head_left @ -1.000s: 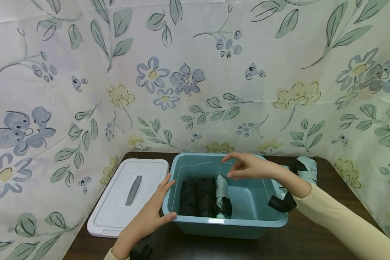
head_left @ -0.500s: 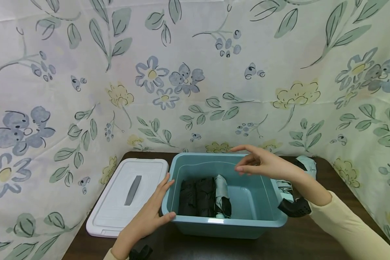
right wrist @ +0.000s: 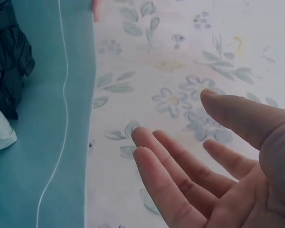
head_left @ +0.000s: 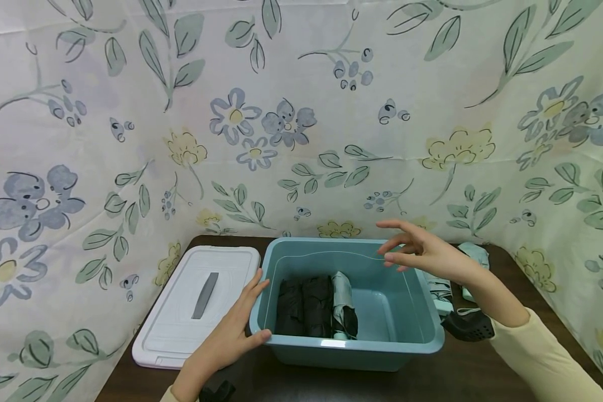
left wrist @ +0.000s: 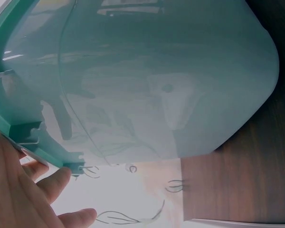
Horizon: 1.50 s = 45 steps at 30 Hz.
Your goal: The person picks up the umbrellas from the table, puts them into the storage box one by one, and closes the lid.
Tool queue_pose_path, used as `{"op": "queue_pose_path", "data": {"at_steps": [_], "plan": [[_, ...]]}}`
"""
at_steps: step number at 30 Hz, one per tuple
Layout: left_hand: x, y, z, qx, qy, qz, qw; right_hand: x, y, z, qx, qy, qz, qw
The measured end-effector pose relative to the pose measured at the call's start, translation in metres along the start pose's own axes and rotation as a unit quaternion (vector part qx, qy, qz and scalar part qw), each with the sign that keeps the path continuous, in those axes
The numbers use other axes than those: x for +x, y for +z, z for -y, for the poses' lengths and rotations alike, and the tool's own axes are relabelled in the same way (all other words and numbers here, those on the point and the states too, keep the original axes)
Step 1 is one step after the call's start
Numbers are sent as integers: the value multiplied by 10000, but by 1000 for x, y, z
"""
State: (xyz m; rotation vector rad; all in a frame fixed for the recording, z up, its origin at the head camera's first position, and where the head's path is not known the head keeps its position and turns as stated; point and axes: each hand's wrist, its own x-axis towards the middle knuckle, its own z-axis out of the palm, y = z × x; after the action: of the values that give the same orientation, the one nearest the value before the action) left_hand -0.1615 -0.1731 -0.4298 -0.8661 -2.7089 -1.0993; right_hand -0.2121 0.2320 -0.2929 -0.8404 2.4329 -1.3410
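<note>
Teal plastic bin [head_left: 347, 340] sits on the near middle of a dark wooden table [head_left: 462, 374], its top uncovered. The left hand [head_left: 231, 335] rests against the bin's left near corner, fingers straight along the outer wall and the thumb laid on the rim; in the left wrist view the fingertips [left wrist: 61, 178] touch the underside of the rim's lip [left wrist: 38, 137]. The right hand [head_left: 422, 251] hovers above the bin's far right corner, fingers loosely spread and relaxed, gripping nothing; the right wrist view shows the palm [right wrist: 237, 190] bare, with the bin's wall [right wrist: 52, 118] to its left.

Inside the bin, against its left side, lie two folded black umbrellas [head_left: 304, 304], and just beside them on the right a folded grey-green umbrella [head_left: 343, 301]; the right half of the floor is bare.

Outside the bin, to its right, more folded umbrellas lie on the table: a pale patterned one with a black handle [head_left: 464, 325] near the bin's right wall, and a mint one [head_left: 474, 257] farther back, partly hidden by the right arm in its pale yellow sleeve [head_left: 542, 357]. Left of the bin lies a white lid [head_left: 181, 318] with a grey handle [head_left: 205, 287], flat on the table. A floral cloth [head_left: 301, 123] printed with blue and yellow flowers and green leaves hangs behind and at both sides.
</note>
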Motion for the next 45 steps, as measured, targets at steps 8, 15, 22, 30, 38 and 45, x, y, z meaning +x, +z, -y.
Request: {"op": "queue_pose_path", "data": {"at_steps": [8, 15, 22, 30, 38, 45], "plan": [[0, 0, -1, 60, -23, -11, 10000, -13, -5, -17, -17, 29, -450, 9990], [-1, 0, -1, 80, -36, 3, 10000, -24, -12, -32, -32, 60, -643, 9979], [-1, 2, -1, 97, -31, -7, 9999, -34, -14, -44, 70, 153, -923, 9956], [0, 1, 0, 108, -3, -12, 9999, -44, -18, -64, -400, 378, -1179, 9915], [0, 0, -1, 70, 3, 0, 10000, -56, -17, -88, -706, 298, -1445, 9865], [0, 1, -1, 47, 57, -1, 10000, -69, -17, -107, -821, 70, -1565, 9842]]}}
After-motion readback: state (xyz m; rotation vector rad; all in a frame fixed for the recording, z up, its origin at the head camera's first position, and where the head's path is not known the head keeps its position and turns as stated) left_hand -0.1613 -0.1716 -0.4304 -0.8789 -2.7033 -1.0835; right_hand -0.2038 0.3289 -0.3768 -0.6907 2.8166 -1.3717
